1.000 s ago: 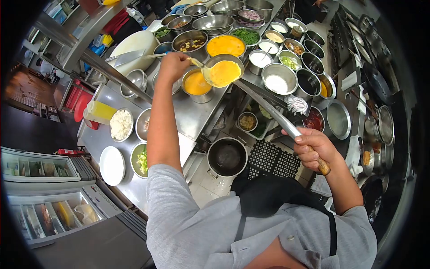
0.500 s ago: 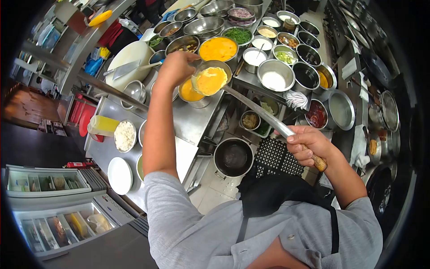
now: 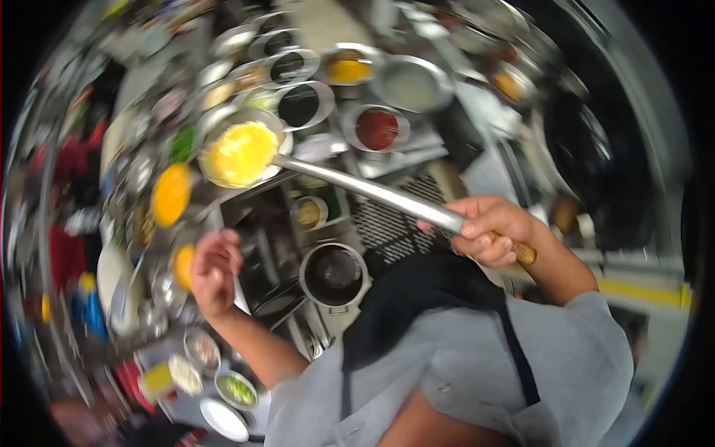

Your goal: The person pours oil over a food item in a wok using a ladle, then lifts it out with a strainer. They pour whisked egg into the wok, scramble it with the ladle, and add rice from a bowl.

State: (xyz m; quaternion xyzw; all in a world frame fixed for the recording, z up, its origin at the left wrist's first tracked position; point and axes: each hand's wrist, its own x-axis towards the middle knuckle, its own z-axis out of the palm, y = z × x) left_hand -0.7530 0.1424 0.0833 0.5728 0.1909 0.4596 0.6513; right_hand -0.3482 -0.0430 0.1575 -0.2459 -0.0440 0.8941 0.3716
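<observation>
My right hand is wrapped around the wooden end of a long metal-handled ladle. The ladle stretches to the upper left, and yellow liquid that looks like beaten egg fills its bowl. At lower left, my left hand is blurred and holds nothing, with its fingers loosely bent and apart. Right beside it is a container of orange-yellow liquid, partly hidden by the hand. A larger bowl of the same coloured liquid stands above that one.
A bowl of red sauce, a basin of cloudy liquid and several dark containers line the counter ahead. Below sits a dark-bottomed pot near a perforated black mat. A white plate lies at lower left. Much is motion-blurred.
My view and body have swung right. The egg-filled ladle has moved away from the egg containers, still in my right hand. My left hand has come off the ladle's bowl area and dropped back.
</observation>
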